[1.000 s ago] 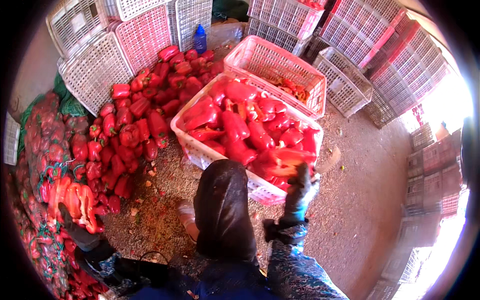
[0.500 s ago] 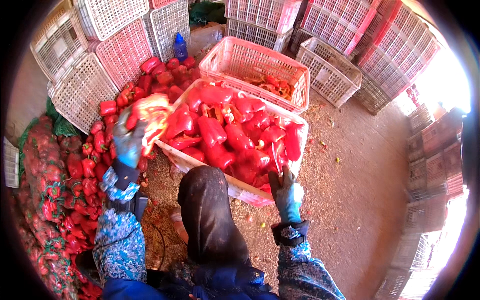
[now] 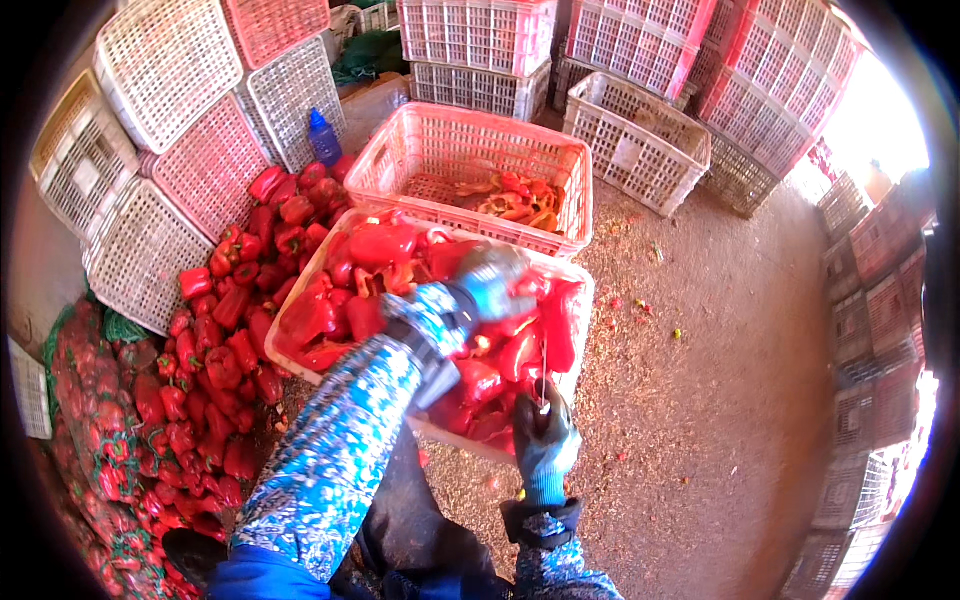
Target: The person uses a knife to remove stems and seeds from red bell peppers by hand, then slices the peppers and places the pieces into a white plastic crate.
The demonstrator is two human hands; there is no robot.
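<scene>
1. Clearly, the moment fell within sorting work: the left hand (image 3: 490, 285), gloved in blue, reached across the near crate (image 3: 300, 290) at the centre of the frame, over the red peppers (image 3: 385, 245) heaped inside it
2. Its grip was blurred by motion, so I could not tell whether it was clenched on a pepper or released
3. The right hand (image 3: 545, 440), in a dark teal glove, sat at the lower centre of the frame, its grip clenched on a thin knife (image 3: 543, 375) whose blade pointed up over the crate's near rim
4. Behind it, toward the upper centre, the second pink crate (image 3: 440, 150) held only a few cut pepper pieces (image 3: 520, 197) on its right side
5. More whole peppers lay in a floor pile (image 3: 235, 310) at the left of the frame, beside net sacks (image 3: 90, 420) at the lower left, with a blue bottle (image 3: 323, 138) at the upper left
6. Judging from this, the step in hand looked like picking a pepper for trimming; the next move would call for a firm hold on one pepper, brought close to the knife while keeping the fingers off the blade
</scene>
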